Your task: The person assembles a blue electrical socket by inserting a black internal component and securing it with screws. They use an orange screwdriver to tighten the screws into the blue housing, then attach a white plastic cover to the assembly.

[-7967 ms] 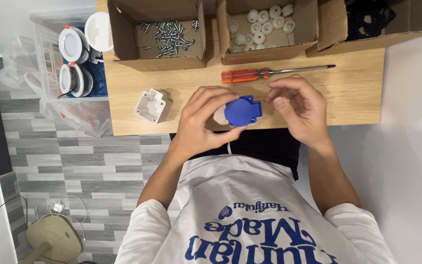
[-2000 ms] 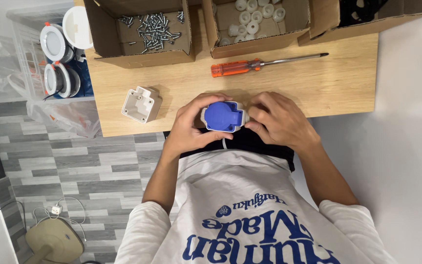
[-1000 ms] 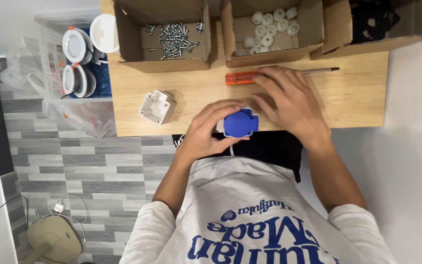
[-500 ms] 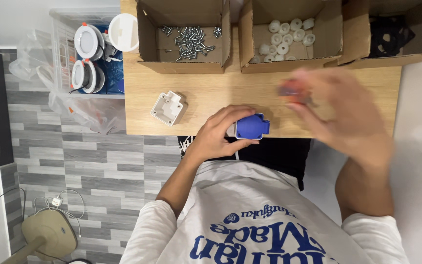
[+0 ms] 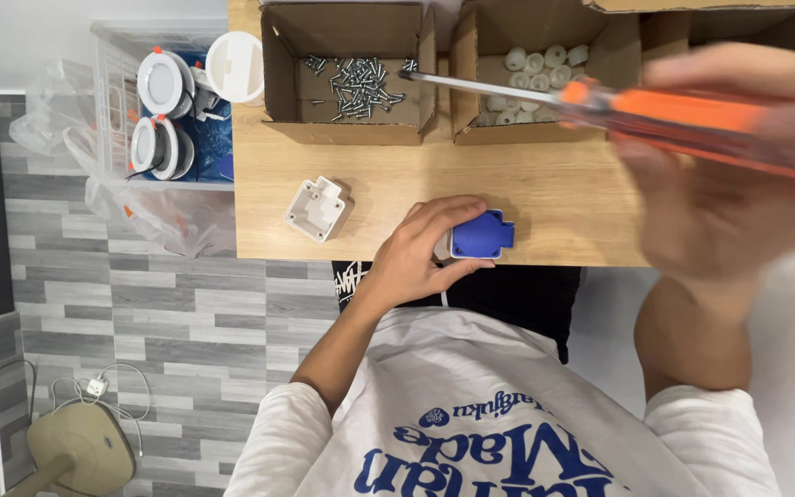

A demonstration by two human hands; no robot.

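The left hand (image 5: pixel 416 253) rests at the near edge of the wooden worktop (image 5: pixel 563 198), its grip closed around a blue socket housing (image 5: pixel 481 237) that lies on the wood just inside that edge, fingers curled over the pale end of the part. The right hand (image 5: pixel 738 184) is raised above the right side of the worktop and badly blurred; its grip is wrapped around the orange handle of a screwdriver (image 5: pixel 683 115), whose metal shaft reaches left, the tip over the gap between two open cardboard boxes at the far edge. The left box (image 5: pixel 347 129) holds a loose heap of screws (image 5: pixel 361 83); the box beside it (image 5: pixel 508 129) holds small white round caps (image 5: pixel 535 63). A white square socket base (image 5: pixel 317 208) lies alone toward the near left corner, well apart from the blue part. Off the left edge of the worktop stands a clear plastic bin (image 5: pixel 112 101) with round white lamp fittings (image 5: pixel 160 85) inside, above a grey plank floor.
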